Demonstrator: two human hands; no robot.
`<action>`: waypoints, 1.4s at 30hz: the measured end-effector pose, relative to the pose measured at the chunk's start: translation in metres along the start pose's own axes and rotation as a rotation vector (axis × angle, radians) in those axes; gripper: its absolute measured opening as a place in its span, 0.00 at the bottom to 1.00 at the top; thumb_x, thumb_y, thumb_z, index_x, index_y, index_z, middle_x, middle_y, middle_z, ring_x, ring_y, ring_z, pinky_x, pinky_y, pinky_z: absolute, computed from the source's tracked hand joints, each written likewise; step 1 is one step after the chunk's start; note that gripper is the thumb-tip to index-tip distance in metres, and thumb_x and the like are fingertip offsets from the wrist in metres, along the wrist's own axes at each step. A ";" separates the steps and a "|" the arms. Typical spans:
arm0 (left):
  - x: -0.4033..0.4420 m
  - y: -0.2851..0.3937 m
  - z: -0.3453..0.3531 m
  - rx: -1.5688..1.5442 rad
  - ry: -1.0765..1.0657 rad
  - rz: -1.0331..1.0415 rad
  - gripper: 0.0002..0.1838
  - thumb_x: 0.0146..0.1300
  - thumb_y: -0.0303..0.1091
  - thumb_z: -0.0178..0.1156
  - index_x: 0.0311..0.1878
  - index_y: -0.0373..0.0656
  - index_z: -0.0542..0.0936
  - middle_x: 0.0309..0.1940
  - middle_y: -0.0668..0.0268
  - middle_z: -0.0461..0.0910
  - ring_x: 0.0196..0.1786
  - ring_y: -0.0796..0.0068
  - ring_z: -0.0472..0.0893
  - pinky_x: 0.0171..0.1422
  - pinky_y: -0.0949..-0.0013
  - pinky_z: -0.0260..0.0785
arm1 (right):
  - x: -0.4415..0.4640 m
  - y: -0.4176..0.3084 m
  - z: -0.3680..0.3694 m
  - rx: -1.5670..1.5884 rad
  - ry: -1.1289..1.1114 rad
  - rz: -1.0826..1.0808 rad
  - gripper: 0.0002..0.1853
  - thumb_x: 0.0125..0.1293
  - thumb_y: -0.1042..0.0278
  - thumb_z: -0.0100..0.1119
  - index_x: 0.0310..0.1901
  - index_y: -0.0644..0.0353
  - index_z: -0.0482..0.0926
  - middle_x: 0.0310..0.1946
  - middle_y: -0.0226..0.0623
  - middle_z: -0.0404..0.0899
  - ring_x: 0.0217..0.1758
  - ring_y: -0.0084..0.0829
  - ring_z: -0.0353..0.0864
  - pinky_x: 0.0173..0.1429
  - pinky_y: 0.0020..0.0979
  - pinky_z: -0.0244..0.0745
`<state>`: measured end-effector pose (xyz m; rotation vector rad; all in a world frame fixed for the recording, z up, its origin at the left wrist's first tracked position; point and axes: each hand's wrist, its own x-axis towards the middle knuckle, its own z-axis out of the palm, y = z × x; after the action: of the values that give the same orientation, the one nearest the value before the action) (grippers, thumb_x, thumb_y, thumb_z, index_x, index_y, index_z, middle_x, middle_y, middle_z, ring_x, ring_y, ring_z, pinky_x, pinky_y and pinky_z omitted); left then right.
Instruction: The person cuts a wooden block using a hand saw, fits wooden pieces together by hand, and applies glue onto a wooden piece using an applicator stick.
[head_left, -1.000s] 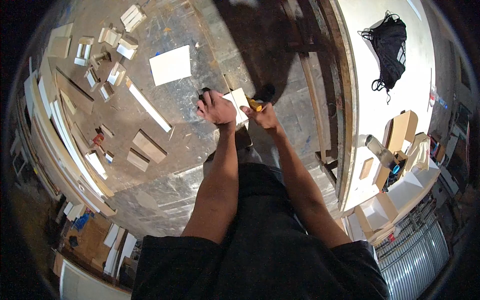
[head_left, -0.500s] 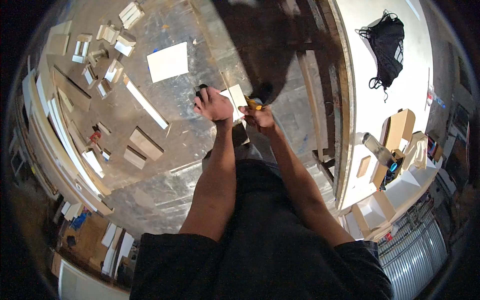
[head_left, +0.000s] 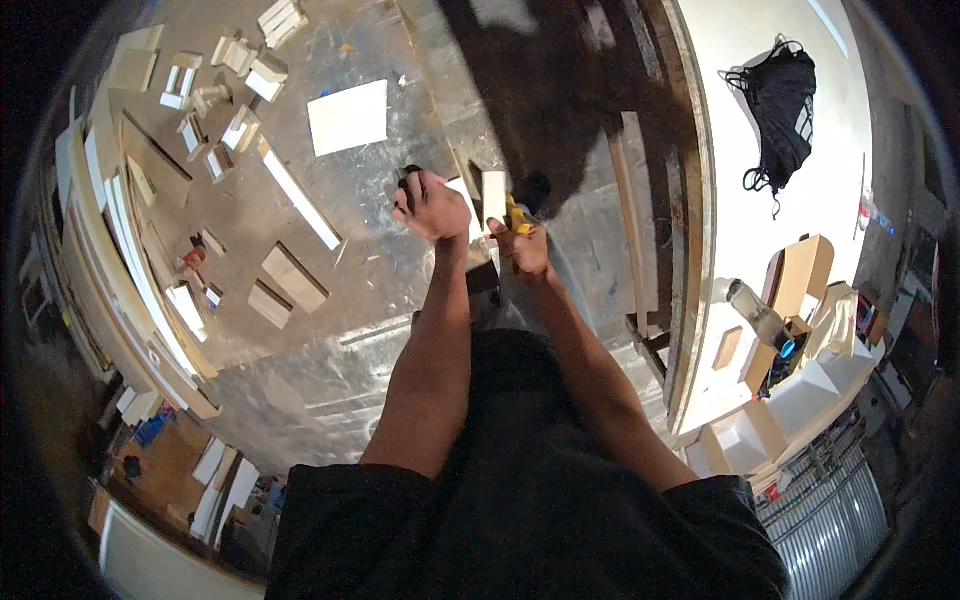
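Note:
My left hand (head_left: 437, 208) is curled around a dark object (head_left: 411, 172), mostly hidden by the fingers, so its kind is unclear. Against that hand's right side lies a pale board (head_left: 463, 200), partly covered. My right hand (head_left: 523, 247) is closed, its thumb uppermost, on a yellow-and-black tool (head_left: 518, 214) whose kind I cannot make out. Just above the right thumb, a small pale wood block (head_left: 494, 194) stands out at an angle to the board, with a dark gap between them. Whether the right fingers also grip this block is hidden.
A white square sheet (head_left: 348, 118) lies ahead on the worktable (head_left: 400, 290). Leftward are a narrow strip (head_left: 300, 195), flat wood pieces (head_left: 295, 277) and several small wooden assemblies (head_left: 180, 82). On the right, a white surface holds a black cloth item (head_left: 783, 120) and a bottle (head_left: 757, 312).
The pale block by my right hand has turned upright and parted from the board beside my left hand. The right hand has shifted slightly; the whole view has moved a little.

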<state>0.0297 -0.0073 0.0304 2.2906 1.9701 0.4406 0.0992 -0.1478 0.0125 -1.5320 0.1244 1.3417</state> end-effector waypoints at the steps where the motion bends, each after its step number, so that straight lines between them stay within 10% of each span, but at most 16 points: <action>1: -0.001 0.000 -0.001 -0.018 -0.006 -0.003 0.07 0.53 0.27 0.59 0.34 0.53 0.76 0.38 0.68 0.74 0.47 0.57 0.73 0.50 0.53 0.57 | -0.006 0.001 -0.002 -0.109 0.059 0.004 0.12 0.65 0.61 0.73 0.32 0.57 0.80 0.20 0.22 0.73 0.20 0.15 0.65 0.23 0.24 0.57; 4: -0.001 -0.002 0.000 -0.014 0.019 0.015 0.08 0.52 0.26 0.60 0.34 0.53 0.75 0.38 0.68 0.74 0.48 0.57 0.73 0.51 0.53 0.57 | -0.019 0.003 -0.011 0.283 0.173 -0.050 0.12 0.66 0.60 0.72 0.32 0.57 0.81 0.21 0.23 0.75 0.20 0.14 0.65 0.23 0.23 0.57; 12: 0.000 -0.004 -0.007 -0.031 0.023 0.084 0.10 0.49 0.24 0.62 0.33 0.52 0.76 0.37 0.68 0.71 0.47 0.60 0.71 0.50 0.55 0.55 | -0.064 -0.049 -0.062 -0.204 0.088 -0.127 0.13 0.63 0.58 0.74 0.34 0.60 0.85 0.19 0.18 0.72 0.17 0.10 0.61 0.19 0.24 0.50; 28: 0.034 -0.066 -0.058 -0.052 0.296 0.073 0.13 0.57 0.28 0.56 0.43 0.55 0.82 0.41 0.68 0.76 0.48 0.61 0.74 0.53 0.53 0.59 | -0.079 -0.113 -0.071 -0.535 -0.360 -0.175 0.13 0.64 0.65 0.70 0.42 0.68 0.84 0.25 0.22 0.76 0.30 0.16 0.69 0.35 0.30 0.69; 30: 0.039 -0.044 -0.088 -0.153 0.198 0.140 0.10 0.59 0.29 0.59 0.44 0.49 0.83 0.43 0.64 0.80 0.49 0.58 0.78 0.55 0.54 0.65 | -0.063 -0.099 -0.079 -0.647 -0.438 -0.183 0.13 0.64 0.65 0.70 0.44 0.67 0.84 0.25 0.24 0.77 0.30 0.17 0.70 0.36 0.31 0.70; 36: 0.014 0.001 -0.136 -0.742 -1.016 0.580 0.17 0.64 0.36 0.69 0.52 0.39 0.82 0.48 0.58 0.83 0.53 0.59 0.82 0.60 0.61 0.72 | -0.082 -0.124 -0.058 -0.913 -0.582 -0.178 0.13 0.64 0.64 0.69 0.42 0.67 0.84 0.25 0.35 0.83 0.29 0.23 0.77 0.36 0.32 0.74; 42: -0.017 -0.040 -0.126 -0.629 -1.204 0.461 0.15 0.63 0.40 0.69 0.46 0.39 0.82 0.40 0.55 0.84 0.44 0.56 0.85 0.48 0.58 0.74 | -0.100 -0.114 -0.035 -1.159 -0.488 -0.155 0.17 0.65 0.57 0.69 0.44 0.65 0.85 0.23 0.36 0.83 0.30 0.22 0.78 0.38 0.34 0.75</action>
<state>-0.0452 -0.0328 0.1383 1.7988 0.6130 -0.2571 0.1604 -0.1743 0.1533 -1.9639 -1.2433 1.7103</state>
